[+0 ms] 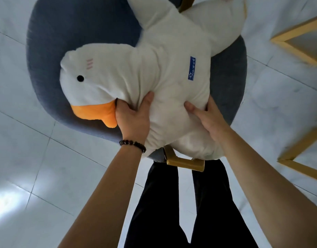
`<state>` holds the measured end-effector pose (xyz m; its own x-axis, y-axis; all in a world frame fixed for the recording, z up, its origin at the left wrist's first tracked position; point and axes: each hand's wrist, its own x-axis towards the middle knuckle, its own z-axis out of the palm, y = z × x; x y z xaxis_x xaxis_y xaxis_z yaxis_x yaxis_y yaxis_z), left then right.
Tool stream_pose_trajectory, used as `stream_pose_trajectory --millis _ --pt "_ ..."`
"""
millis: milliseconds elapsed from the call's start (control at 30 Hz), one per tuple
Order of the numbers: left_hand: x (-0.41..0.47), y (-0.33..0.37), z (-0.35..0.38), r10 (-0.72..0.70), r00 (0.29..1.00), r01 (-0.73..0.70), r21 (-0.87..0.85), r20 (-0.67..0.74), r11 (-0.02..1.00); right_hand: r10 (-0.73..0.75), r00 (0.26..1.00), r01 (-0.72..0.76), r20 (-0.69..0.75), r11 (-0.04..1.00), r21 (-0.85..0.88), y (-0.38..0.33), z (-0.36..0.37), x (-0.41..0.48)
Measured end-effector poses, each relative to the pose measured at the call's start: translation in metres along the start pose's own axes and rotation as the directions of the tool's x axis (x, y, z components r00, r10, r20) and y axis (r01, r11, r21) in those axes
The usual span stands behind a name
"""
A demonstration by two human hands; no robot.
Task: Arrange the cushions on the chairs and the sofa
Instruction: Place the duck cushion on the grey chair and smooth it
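Note:
A big white duck-shaped cushion [163, 72] with an orange beak, a black eye and a blue label lies across a round dark-blue chair [64, 33]. Its head points left and its tail reaches the top right. My left hand [134, 119], with a bead bracelet on the wrist, grips the cushion's neck just beside the beak. My right hand [206, 119] clasps the lower edge of the cushion's body, fingers pressed into the fabric. The cushion covers most of the chair's seat.
A gold metal chair leg [182, 161] juts out below the cushion, right in front of my dark trousers. Two gold frames [300, 38] of other furniture stand at the right edge. The floor is pale marble tile [28, 158].

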<state>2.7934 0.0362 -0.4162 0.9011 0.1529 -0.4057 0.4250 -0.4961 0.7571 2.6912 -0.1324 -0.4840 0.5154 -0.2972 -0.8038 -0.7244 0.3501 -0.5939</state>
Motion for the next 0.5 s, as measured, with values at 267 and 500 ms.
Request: stream_pose_trajectory --millis 267,500 --pt "0.022 0.002 0.01 -0.089 0.995 0.083 -0.106 -0.051 0.991 0.005 0.991 0.004 0.134 0.998 -0.067 0.007 0.027 0.043" --pt "0.021 0.005 0.001 -0.001 0.972 -0.038 -0.16 -0.236 0.986 -0.044 0.996 0.05 0.075 0.996 -0.079 0.007 0.023 0.032"
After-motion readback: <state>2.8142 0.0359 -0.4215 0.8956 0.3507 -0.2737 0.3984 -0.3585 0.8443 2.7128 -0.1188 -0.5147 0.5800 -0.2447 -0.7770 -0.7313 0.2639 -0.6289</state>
